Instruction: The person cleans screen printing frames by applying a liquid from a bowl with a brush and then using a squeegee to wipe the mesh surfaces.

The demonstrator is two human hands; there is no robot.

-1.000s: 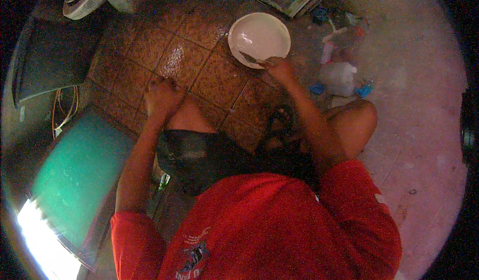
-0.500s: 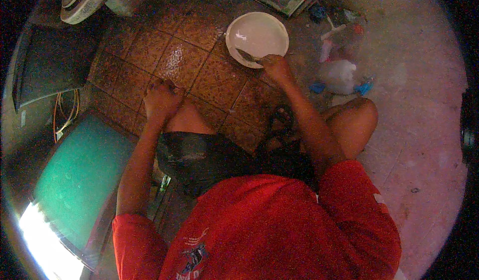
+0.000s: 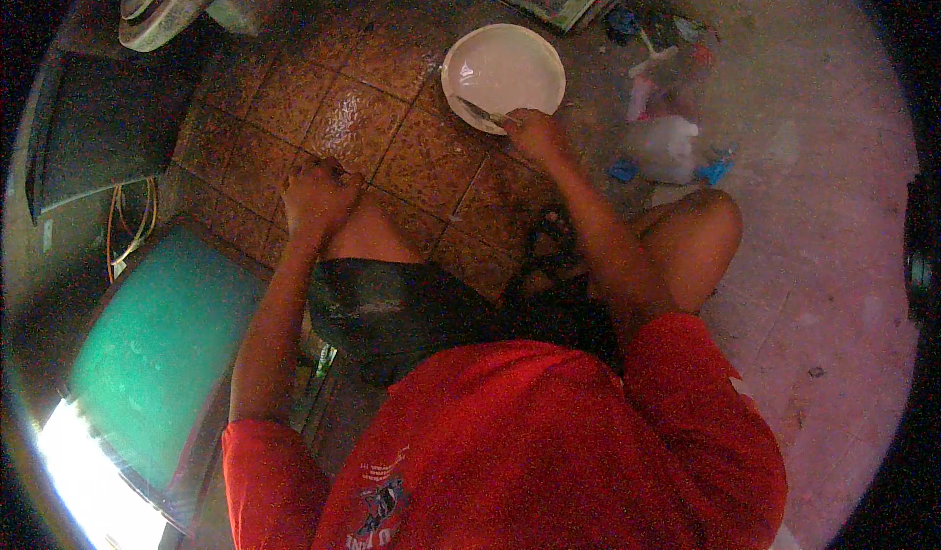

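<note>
A round white basin (image 3: 510, 65) with a pale inside stands on the brown tiled floor in front of me. My right hand (image 3: 537, 134) is at its near rim, closed around a slim tool (image 3: 477, 110) with a narrow, pale, flat end. That end lies just inside the rim; the handle is hidden in my fingers, so its exact kind does not show. Resting on my left knee, my left hand (image 3: 321, 195) has its fingers curled in, and nothing shows in it.
White and pink plastic bags (image 3: 665, 148) with blue bits lie right of the basin. A green panel (image 3: 162, 344) stands at lower left, near a dark box-like thing (image 3: 108, 128) and thin cables (image 3: 127, 222). A dirty-edged frame (image 3: 564, 6) is at the far side. Wet tiles (image 3: 343, 124) shine ahead.
My right hand and the slim tool have shifted slightly left along the basin's near rim. My left hand stays on the knee.
</note>
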